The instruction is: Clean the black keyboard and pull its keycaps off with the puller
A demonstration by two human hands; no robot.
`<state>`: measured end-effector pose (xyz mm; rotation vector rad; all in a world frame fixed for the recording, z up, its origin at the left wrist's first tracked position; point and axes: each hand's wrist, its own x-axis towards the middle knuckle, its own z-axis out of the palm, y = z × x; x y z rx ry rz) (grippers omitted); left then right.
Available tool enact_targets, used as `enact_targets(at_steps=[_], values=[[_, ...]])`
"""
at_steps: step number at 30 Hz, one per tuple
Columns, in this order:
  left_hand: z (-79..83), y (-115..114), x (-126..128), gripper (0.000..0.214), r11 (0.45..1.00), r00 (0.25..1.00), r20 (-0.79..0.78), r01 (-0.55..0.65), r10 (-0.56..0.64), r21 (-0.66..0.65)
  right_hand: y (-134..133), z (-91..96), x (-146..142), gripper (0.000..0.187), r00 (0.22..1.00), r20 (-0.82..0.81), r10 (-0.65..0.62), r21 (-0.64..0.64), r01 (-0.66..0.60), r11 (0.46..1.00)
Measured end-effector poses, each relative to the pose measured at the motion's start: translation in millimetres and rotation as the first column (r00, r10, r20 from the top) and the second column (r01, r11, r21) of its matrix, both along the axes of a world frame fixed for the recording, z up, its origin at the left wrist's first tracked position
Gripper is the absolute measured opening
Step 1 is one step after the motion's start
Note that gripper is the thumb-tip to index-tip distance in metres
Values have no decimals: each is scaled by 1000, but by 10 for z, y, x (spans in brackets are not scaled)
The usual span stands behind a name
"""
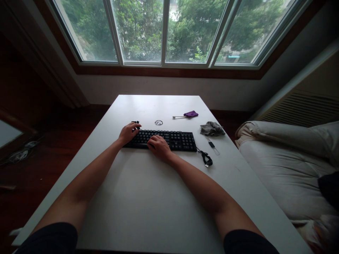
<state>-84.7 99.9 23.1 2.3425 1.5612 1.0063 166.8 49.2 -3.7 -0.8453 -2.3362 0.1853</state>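
Observation:
A black keyboard (182,140) lies across the middle of the white table (148,197). At its far left corner is my left hand (129,132), its fingers reaching forward with a gap between them and the thumb. Small black pieces (137,123), which look like loose keycaps, lie right by those fingertips. My right hand (159,146) is over the keyboard's front edge, left of its middle. Its fingers bend down onto the keys and the thumb is at the front edge. The keys beneath both hands are hidden.
Behind the keyboard lie a small round object (159,122) and a purple cloth (191,114) with a thin stick (178,117). To the right are a grey cloth (212,128), a wire-looped tool (212,144) and the coiled USB cable (207,158). A sofa (275,169) stands beside the table.

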Motion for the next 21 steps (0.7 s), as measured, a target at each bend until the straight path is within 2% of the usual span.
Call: enact_targets(at_steps=[7, 14, 21], values=[[10, -9, -137, 17, 982, 977, -100, -187, 187, 8, 5, -7, 8, 14, 1000, -2, 5, -5, -5, 1000], [29, -13, -125, 14, 980, 952, -234, -195, 196, 30, 8, -2, 7, 14, 1000, -2, 6, -5, -6, 1000], [-7, 53, -110, 18, 984, 959, -221, -169, 179, 60, 1, 2, -8, 13, 1000, -6, -2, -12, 2, 1000]])
